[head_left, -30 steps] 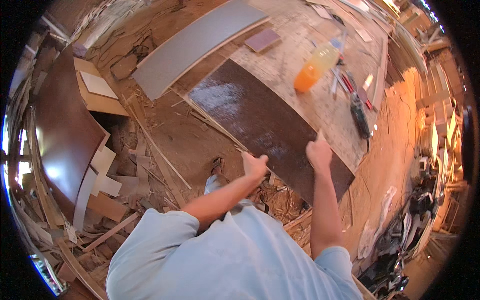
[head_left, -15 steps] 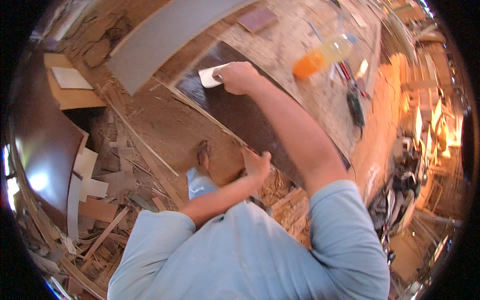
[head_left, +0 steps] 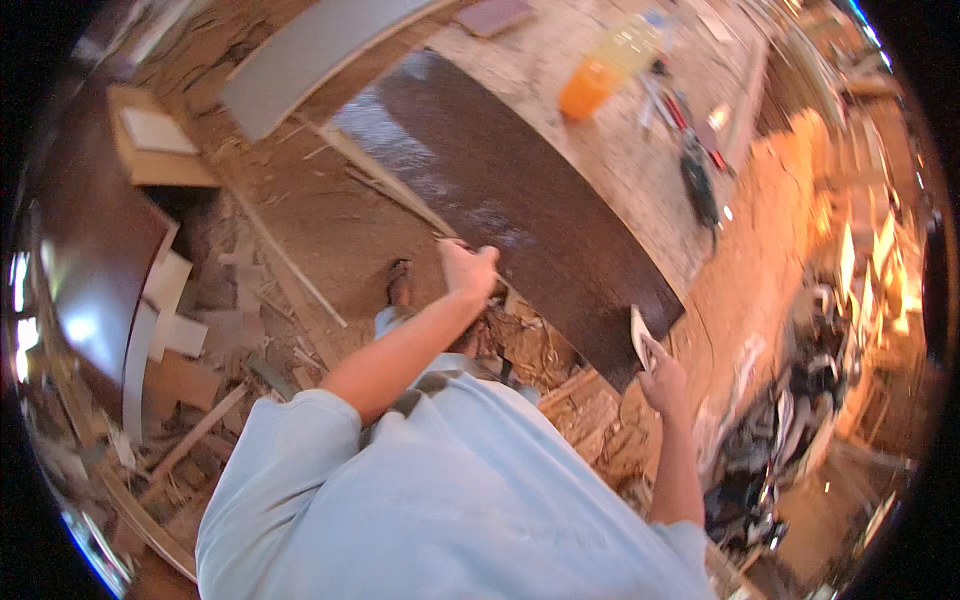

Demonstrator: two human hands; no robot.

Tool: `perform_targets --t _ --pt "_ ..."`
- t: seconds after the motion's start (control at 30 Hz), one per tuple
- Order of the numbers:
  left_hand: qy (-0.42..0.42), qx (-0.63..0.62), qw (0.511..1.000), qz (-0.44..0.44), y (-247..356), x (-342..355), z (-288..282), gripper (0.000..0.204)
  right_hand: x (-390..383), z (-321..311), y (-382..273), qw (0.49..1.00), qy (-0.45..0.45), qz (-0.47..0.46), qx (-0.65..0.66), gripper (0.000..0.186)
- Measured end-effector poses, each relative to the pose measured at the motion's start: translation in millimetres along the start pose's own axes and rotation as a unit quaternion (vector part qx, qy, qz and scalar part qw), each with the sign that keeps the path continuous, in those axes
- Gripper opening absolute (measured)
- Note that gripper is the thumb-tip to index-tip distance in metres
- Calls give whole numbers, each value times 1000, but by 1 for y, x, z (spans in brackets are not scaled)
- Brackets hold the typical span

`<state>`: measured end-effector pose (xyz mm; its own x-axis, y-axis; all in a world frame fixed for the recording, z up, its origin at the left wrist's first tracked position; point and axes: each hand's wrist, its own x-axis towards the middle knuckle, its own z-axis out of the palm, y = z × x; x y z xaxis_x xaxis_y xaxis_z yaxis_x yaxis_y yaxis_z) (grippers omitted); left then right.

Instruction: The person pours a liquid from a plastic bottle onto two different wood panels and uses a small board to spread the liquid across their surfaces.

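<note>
A long dark brown board [head_left: 540, 215] lies slanted across the work table, with glossy pale streaks toward its far left end. Along the board's near long edge, my left hand [head_left: 468, 268] is closed, thumb on top and fingers at the rim. At the near right end, my right hand [head_left: 664, 380] grips a flat white piece [head_left: 640, 335], like a scraper or spreader. Its edge stands tilted against the board's surface. Which of these tools it is, I cannot tell.
Beyond the board, a bottle of orange liquid [head_left: 600, 80] and a dark green power tool [head_left: 700, 185] lie on the worn table top [head_left: 640, 225]. A grey panel [head_left: 310, 60] leans at far left. Wood offcuts [head_left: 185, 385] litter the floor at left.
My right hand has swept the white piece from the board's far left end to its near right end. My left hand has shifted farther along the near edge.
</note>
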<state>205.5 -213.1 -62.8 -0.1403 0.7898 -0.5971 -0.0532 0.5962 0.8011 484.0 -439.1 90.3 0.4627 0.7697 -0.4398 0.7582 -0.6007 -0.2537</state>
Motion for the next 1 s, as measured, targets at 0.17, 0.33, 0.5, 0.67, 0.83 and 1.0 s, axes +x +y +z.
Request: perform_targets --t 0.17,0.33,0.5,0.67,0.83,1.0 --pt "8 121 992 44 -5 2 2 53 92 37 -139 997 61 -5 37 58" --pt "26 153 988 10 9 -17 6 49 184 30 -390 971 19 -223 -78 64" --pt "-9 120 993 -14 17 -19 1 44 235 63 -531 882 -27 -408 -233 46" --pt "37 78 995 59 0 -19 8 47 235 67 -492 796 -109 -519 -290 44" --pt "-108 -232 967 3 -14 -15 -62 39 216 41 -339 748 -138 -587 -278 59" --pt "-31 -183 982 -30 21 6 -71 46 122 18 -196 805 -177 -504 -257 57"
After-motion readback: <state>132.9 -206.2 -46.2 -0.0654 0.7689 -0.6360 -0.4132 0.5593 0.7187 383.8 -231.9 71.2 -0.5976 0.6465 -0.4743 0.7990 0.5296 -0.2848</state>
